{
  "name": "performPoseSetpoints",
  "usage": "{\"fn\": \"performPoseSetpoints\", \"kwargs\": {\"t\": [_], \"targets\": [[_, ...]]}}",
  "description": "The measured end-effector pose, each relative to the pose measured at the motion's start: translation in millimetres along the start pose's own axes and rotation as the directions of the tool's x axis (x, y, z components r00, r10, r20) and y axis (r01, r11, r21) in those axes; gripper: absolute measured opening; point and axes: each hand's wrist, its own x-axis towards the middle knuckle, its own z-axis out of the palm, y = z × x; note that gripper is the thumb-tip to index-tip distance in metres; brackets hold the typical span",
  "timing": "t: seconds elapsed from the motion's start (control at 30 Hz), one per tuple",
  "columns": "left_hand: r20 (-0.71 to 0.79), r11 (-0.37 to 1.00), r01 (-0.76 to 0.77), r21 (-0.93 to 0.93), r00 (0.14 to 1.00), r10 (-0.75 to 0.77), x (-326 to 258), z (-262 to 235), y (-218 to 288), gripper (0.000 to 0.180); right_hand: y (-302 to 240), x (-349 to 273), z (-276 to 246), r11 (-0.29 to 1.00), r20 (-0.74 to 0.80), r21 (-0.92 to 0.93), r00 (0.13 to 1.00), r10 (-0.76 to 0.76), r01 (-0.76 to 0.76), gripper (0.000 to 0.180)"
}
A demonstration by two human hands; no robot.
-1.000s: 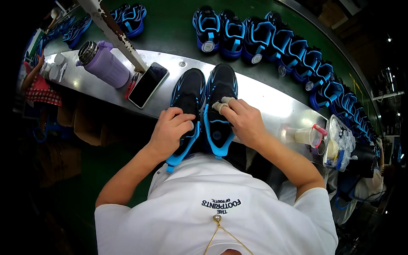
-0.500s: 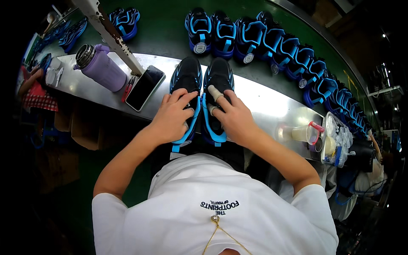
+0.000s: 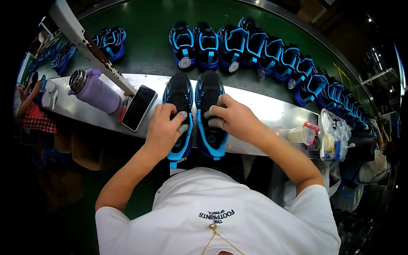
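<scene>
Two black sneakers with bright blue trim lie side by side at the metal table's near edge, toes pointing away from me. My left hand (image 3: 163,127) is closed at the opening of the left sneaker (image 3: 178,88), its thumb and fingers pinching the side near the laces. On the right sneaker (image 3: 210,89), my right hand (image 3: 239,118) grips the outer side of the opening, fingers curled in. Pale coverings wrap some fingertips of both hands. What the fingertips pinch inside the openings is partly hidden.
Left of the sneakers lie a phone (image 3: 140,108), a red-handled tool (image 3: 123,109) and a purple bottle (image 3: 94,91) beside a chipped white post (image 3: 87,44). More sneakers (image 3: 231,44) line the green surface beyond. A plastic cup (image 3: 299,135) and a tray (image 3: 324,158) stand right.
The view has shifted, so the table sits lower in the picture. Both hands have slid outward on the sneakers, with the right fingers now at the outer side of the opening.
</scene>
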Motion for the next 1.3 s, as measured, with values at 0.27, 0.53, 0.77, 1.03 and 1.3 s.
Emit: {"fn": "performPoseSetpoints", "kwargs": {"t": [0.27, 0.53, 0.77, 1.03, 1.3], "targets": [[0.280, 0.935, 0.060, -0.349, 0.959, 0.043, 6, 5, -23, 0.033, 8, -6, -4, 1.000, 0.105, 0.016, 0.994, 0.002, -0.003, 0.038], [0.485, 0.877, 0.273, -0.396, 0.873, -0.053, 11, -1, -25, 0.046, 8, 3, -16, 0.999, 0.405, -0.029, 0.914, -0.006, 0.019, 0.056], [0.382, 0.851, 0.269, -0.450, 0.920, -0.088, 19, 0, -5, 0.040, 25, -7, -7, 0.978, 0.087, 0.003, 0.974, -0.209, 0.210, 0.060], [0.299, 0.882, 0.213, -0.420, 0.950, -0.088, 18, 21, -11, 0.044, 47, -5, 9, 0.967, 0.049, 0.025, 0.966, -0.255, 0.255, 0.062], [0.238, 0.898, 0.170, -0.406, 0.968, -0.076, 15, 39, -10, 0.041, 54, -8, 15, 0.971, 0.020, 0.045, 0.971, -0.238, 0.236, 0.061]]}}
